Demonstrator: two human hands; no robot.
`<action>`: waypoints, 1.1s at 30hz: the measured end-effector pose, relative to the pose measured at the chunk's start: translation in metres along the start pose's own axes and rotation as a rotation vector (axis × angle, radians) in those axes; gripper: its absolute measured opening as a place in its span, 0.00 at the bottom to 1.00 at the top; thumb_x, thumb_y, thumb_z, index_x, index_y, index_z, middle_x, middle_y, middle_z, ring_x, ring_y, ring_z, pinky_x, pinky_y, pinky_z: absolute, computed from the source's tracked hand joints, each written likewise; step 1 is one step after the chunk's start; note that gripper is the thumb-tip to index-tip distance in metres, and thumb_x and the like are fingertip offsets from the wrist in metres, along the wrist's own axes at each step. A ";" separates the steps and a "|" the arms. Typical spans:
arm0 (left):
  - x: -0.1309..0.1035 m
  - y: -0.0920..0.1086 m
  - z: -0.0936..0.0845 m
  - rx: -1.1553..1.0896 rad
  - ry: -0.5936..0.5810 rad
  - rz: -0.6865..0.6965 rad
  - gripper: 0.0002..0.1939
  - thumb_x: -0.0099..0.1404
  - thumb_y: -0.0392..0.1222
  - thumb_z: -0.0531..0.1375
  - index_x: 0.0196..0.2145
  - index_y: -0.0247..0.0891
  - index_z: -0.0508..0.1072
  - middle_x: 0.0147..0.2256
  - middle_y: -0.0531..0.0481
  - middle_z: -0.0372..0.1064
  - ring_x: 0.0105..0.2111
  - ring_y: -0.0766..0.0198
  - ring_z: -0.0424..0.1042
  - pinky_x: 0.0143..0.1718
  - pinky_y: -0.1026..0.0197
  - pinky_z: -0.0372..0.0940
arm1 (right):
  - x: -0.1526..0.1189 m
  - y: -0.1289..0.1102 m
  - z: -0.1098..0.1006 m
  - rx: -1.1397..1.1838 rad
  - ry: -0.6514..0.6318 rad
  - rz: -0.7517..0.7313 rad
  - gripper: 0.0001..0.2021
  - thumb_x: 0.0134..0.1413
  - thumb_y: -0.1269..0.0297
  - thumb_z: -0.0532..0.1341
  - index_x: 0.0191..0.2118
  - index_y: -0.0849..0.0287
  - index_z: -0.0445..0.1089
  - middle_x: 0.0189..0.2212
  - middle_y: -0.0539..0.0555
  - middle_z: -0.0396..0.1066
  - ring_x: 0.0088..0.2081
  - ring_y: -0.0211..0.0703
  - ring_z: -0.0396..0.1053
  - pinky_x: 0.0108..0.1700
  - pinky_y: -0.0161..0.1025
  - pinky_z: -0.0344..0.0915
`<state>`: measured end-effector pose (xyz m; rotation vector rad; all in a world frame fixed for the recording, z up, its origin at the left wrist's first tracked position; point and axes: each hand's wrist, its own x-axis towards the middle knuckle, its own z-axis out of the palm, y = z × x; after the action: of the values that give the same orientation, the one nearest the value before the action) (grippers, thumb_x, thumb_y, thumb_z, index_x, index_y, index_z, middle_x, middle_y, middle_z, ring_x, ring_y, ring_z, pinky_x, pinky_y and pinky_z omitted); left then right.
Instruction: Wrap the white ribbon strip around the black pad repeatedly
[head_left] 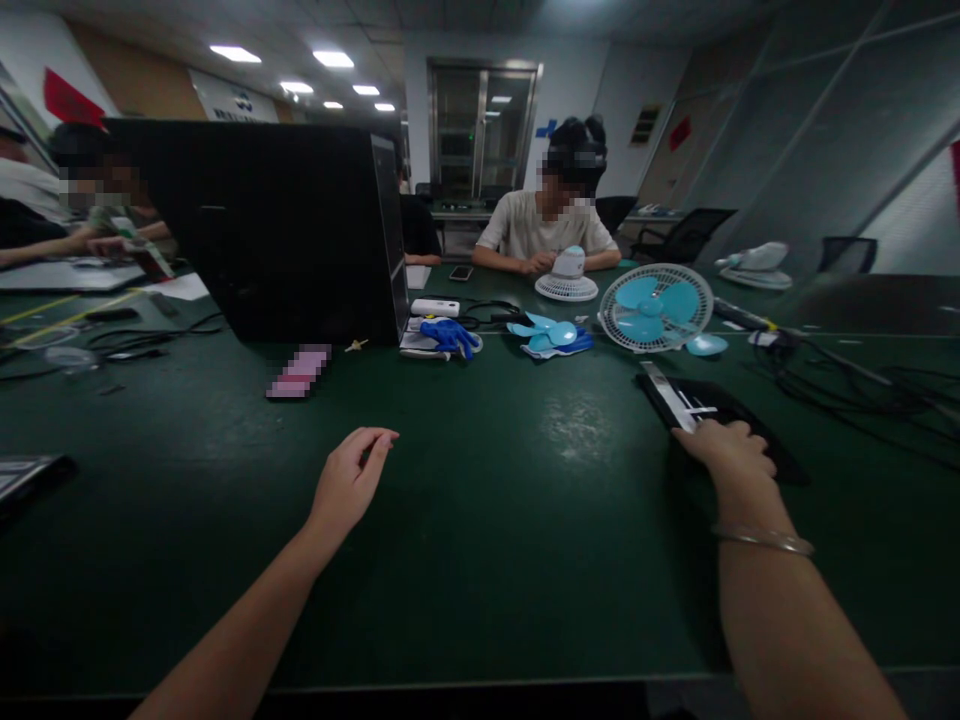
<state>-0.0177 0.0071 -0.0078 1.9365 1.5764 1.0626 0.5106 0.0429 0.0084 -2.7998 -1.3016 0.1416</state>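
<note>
My left hand (354, 470) is over the near left part of the green table, its thumb and fingertips drawn together and nothing visible in them. On the right, my right hand (727, 455) is closed over the near part of a flat black object (780, 455). A silver-white strip (670, 398) runs along that object's left side, with pale markings beside it. My palm and fingers hide part of it, so I cannot tell its exact kind. Just beyond it stands a round fan head with a white grille and blue blades (651, 308).
A large black computer case (300, 230) stands at the left back. Near it are a pink phone (298, 372), keys (357, 345) and blue gloves (450, 337). Loose blue fan blades (551, 330) lie mid-table. Cables (847, 370) tangle at right. A person (551, 225) sits opposite, handling a white fan part (568, 275).
</note>
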 end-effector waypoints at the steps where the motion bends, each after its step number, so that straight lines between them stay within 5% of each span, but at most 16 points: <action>1: 0.000 0.000 0.000 -0.001 0.000 0.002 0.22 0.70 0.54 0.47 0.46 0.38 0.73 0.42 0.45 0.72 0.40 0.56 0.72 0.36 0.57 0.67 | -0.001 0.000 -0.001 0.005 -0.022 0.054 0.35 0.58 0.45 0.48 0.61 0.69 0.59 0.58 0.82 0.48 0.58 0.78 0.51 0.43 0.67 0.60; 10: 0.000 0.001 0.000 0.003 0.014 0.025 0.20 0.70 0.52 0.48 0.45 0.39 0.73 0.41 0.46 0.72 0.40 0.57 0.72 0.38 0.57 0.67 | -0.007 -0.010 -0.007 0.023 -0.113 0.167 0.32 0.59 0.47 0.50 0.63 0.62 0.58 0.61 0.74 0.48 0.59 0.70 0.53 0.51 0.60 0.61; 23: 0.000 -0.003 0.002 0.011 -0.002 0.005 0.21 0.70 0.53 0.48 0.45 0.39 0.73 0.42 0.46 0.72 0.40 0.56 0.71 0.37 0.57 0.67 | -0.007 -0.008 -0.013 0.086 -0.089 0.100 0.29 0.57 0.52 0.54 0.61 0.63 0.62 0.59 0.72 0.56 0.57 0.68 0.59 0.49 0.60 0.64; 29: 0.000 0.001 0.000 0.006 -0.018 -0.001 0.20 0.70 0.53 0.48 0.46 0.39 0.73 0.42 0.45 0.72 0.41 0.56 0.71 0.37 0.57 0.67 | -0.023 -0.022 -0.023 0.240 0.042 -0.084 0.28 0.58 0.60 0.54 0.62 0.67 0.60 0.58 0.72 0.59 0.58 0.66 0.59 0.55 0.57 0.59; 33: 0.000 0.003 0.001 -0.069 -0.031 -0.027 0.20 0.70 0.52 0.48 0.47 0.38 0.72 0.42 0.45 0.73 0.39 0.58 0.72 0.37 0.57 0.67 | -0.044 -0.048 -0.030 0.404 0.083 -0.361 0.27 0.62 0.59 0.51 0.65 0.59 0.56 0.52 0.61 0.68 0.49 0.50 0.68 0.52 0.45 0.63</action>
<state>-0.0155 0.0063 -0.0062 1.8716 1.5250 1.0569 0.4489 0.0396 0.0455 -2.1826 -1.5304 0.2373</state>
